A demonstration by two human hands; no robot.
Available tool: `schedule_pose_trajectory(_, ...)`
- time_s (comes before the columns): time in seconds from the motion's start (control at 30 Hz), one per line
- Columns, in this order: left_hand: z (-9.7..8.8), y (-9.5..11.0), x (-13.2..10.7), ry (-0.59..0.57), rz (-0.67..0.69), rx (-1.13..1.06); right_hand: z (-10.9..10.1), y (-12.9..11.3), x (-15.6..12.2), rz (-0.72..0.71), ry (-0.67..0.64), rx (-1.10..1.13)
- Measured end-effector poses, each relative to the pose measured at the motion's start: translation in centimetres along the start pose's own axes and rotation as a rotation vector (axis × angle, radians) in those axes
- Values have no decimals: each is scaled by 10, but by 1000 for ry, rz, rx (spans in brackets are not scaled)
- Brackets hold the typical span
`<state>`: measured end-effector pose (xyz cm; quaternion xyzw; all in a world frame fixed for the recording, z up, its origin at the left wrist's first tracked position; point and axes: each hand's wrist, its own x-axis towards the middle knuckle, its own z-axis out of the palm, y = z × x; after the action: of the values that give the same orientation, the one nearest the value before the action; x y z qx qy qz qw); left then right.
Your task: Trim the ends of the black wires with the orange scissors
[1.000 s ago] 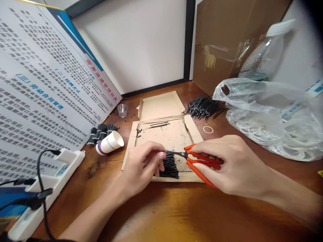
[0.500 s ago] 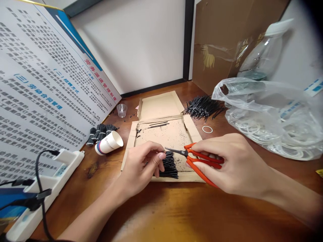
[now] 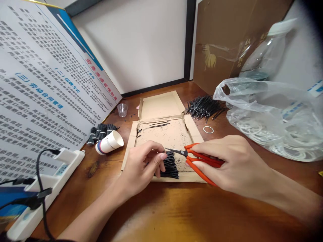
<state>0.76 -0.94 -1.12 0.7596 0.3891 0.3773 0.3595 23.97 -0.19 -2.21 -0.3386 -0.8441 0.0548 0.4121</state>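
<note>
Orange-handled scissors (image 3: 202,162) are in my right hand (image 3: 234,164), fingers and thumb around the handles. Their dark blades point left, the tip close to my left fingertips. My left hand (image 3: 148,161) is closed in a pinch of thumb and forefinger; whatever it grips is too small and hidden to make out. Under and beside the left hand, a pile of short black cords (image 3: 171,167) lies on the near edge of an opened cardboard box (image 3: 166,137). Several loose black strands (image 3: 158,125) and dark crumbs are scattered on the cardboard.
A bigger heap of black cords (image 3: 204,107) and a white ring (image 3: 208,129) lie right of the box. At left are tied black bundles (image 3: 101,132), a tipped paper cup (image 3: 109,143), a clear cup (image 3: 122,110) and a power strip (image 3: 54,181). A plastic bag (image 3: 272,117) stands at right.
</note>
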Motion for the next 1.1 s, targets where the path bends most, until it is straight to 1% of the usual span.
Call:
schedule_pose_trajectory(0.13, 0, 0, 0, 2, -11, 1, -2, -2, 2, 30, -27, 34)
schedule_pose_trajectory(0.33, 0, -2, 1, 2, -11, -4, -3, -4, 1, 24, -66, 74)
schedule_pose_trajectory(0.53, 0, -3, 1, 6, -34, -8, 0, -3, 1, -13, -10, 31)
schedule_pose_trajectory(0.77, 0, -3, 1, 13, -62, -26, -2, -5, 1, 37, -48, 73)
schedule_pose_trajectory(0.93, 1, -3, -1, 17, -66, -24, 0, -4, 0, 24, -63, 75)
schedule_pose_trajectory(1.1, 0, -4, -1, 19, -76, -19, 2, -2, 0, -2, -24, 29)
